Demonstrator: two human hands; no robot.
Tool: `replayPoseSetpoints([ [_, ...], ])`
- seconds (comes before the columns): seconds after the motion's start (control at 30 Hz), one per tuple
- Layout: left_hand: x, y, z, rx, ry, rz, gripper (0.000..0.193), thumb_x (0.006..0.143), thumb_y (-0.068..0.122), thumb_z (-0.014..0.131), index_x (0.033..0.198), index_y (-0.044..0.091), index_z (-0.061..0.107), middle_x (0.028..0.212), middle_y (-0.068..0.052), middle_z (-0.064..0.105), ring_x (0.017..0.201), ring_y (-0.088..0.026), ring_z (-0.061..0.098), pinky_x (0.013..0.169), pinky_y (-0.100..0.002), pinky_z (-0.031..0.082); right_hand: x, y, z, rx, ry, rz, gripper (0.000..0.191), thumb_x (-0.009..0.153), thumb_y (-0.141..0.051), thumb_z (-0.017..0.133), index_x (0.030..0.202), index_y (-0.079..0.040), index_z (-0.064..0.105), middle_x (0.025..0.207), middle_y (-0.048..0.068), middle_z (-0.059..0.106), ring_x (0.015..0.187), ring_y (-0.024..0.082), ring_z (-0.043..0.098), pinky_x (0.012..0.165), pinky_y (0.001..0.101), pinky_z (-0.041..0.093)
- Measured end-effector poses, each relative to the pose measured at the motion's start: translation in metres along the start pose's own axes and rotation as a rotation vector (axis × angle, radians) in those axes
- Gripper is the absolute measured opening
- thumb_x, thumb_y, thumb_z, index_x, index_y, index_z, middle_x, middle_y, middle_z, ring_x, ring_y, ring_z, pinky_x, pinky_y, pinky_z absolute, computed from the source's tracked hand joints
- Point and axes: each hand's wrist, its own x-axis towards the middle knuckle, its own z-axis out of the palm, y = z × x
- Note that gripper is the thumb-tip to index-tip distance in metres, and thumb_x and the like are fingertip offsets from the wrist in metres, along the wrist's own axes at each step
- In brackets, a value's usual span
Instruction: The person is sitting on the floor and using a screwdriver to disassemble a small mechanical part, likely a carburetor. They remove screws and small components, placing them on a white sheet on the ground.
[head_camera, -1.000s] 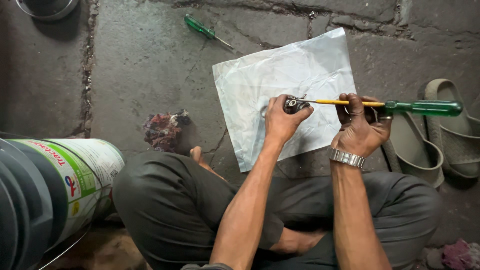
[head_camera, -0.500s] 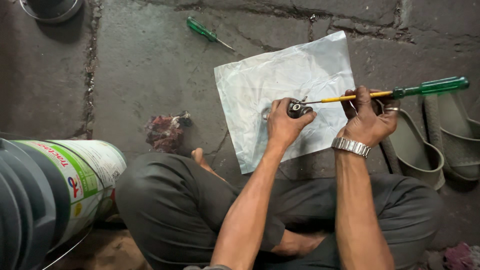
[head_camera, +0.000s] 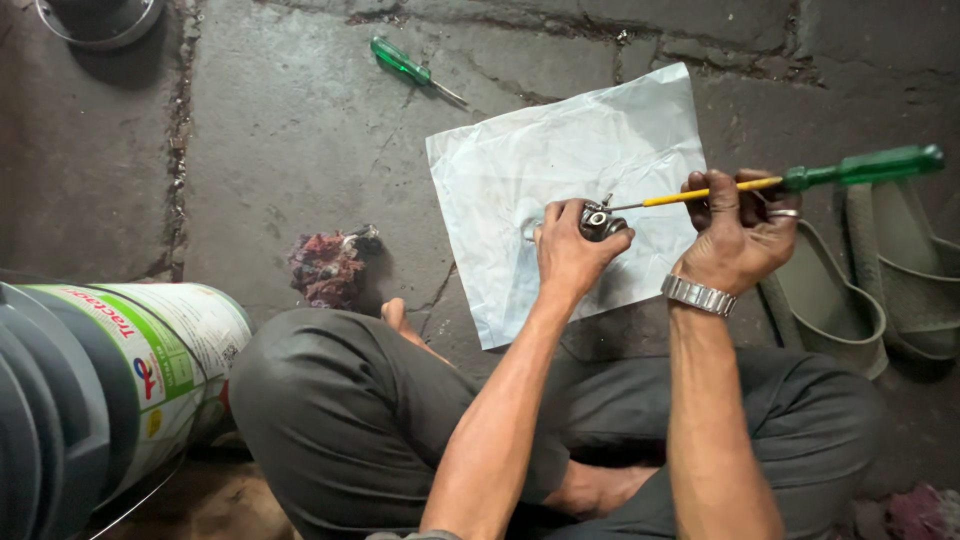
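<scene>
A: What do we see at the far left?

B: We see a big drum (head_camera: 110, 390) lying on its side, near us. It is white and green with a dark end. Far away, at the top left, we see the edge of a round metal pan (head_camera: 100, 18).

A: And next, going right?

B: A dirty red rag (head_camera: 325, 268) lies on the stone floor (head_camera: 270, 140). Far behind it lies a small green screwdriver (head_camera: 405, 66), all alone. Near us we see bent knees in dark trousers (head_camera: 350, 420).

A: What about the middle?

B: A white plastic sheet (head_camera: 560, 150) is spread on the floor. Over it, our left hand (head_camera: 572, 255) is closed tight around a small metal part (head_camera: 600, 222). Only the top of the part peeks out past the fingers.

A: And the other hand?

B: Our right hand (head_camera: 738, 238) is just to the right. It is shut around a long screwdriver (head_camera: 790, 180), on its yellow shaft, with the thumb on top. The green handle sticks out to the right. The tip touches the metal part. We see a metal watch (head_camera: 698, 295) on that wrist and a ring on one finger.

A: Anything at the far right?

B: Grey-green sandals (head_camera: 870, 290) sit on the floor, just past the right hand.
</scene>
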Motion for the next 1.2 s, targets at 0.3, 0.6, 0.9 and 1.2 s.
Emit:
replayPoseSetpoints([
  [0.3, 0.002, 0.005, 0.000, -0.045, 0.034, -0.067, 0.055, 0.064, 0.045, 0.083, 0.103, 0.009, 0.070, 0.114, -0.011, 0.062, 0.105, -0.033, 0.061, 0.096, -0.048, 0.044, -0.013, -0.008, -0.003, 0.190, -0.164, 0.084, 0.017, 0.103, 0.002, 0.069, 0.118, 0.002, 0.060, 0.110, 0.018, 0.075, 0.100, 0.030, 0.077, 0.092, 0.0442, 0.066],
  [0.6, 0.005, 0.007, -0.001, -0.086, 0.042, -0.114, 0.055, 0.065, 0.047, 0.084, 0.101, 0.009, 0.069, 0.111, -0.012, 0.062, 0.105, -0.034, 0.061, 0.094, -0.048, 0.045, -0.018, 0.019, 0.000, -0.077, -0.135, -0.014, 0.013, 0.103, 0.001, 0.079, 0.112, 0.003, 0.071, 0.102, 0.008, 0.068, 0.088, 0.015, 0.065, 0.079, 0.0302, 0.058],
  [0.9, 0.005, 0.009, 0.006, -0.146, 0.077, -0.203, 0.061, 0.066, 0.050, 0.084, 0.108, 0.009, 0.067, 0.112, -0.014, 0.061, 0.108, -0.035, 0.060, 0.095, -0.048, 0.047, -0.008, 0.005, -0.003, 0.196, -0.172, 0.285, 0.053, 0.087, 0.002, 0.073, 0.137, -0.001, 0.057, 0.106, 0.013, 0.077, 0.097, 0.020, 0.077, 0.092, 0.0366, 0.067],
  [1.2, 0.003, 0.010, 0.012, -0.158, 0.137, -0.162, 0.071, 0.070, 0.049, 0.084, 0.123, 0.010, 0.058, 0.118, -0.016, 0.060, 0.112, -0.036, 0.058, 0.098, -0.049, 0.044, -0.003, 0.019, -0.006, 0.043, -0.179, 0.095, 0.037, 0.100, 0.006, 0.073, 0.135, 0.002, 0.062, 0.101, 0.013, 0.073, 0.089, 0.023, 0.072, 0.090, 0.0437, 0.064],
])
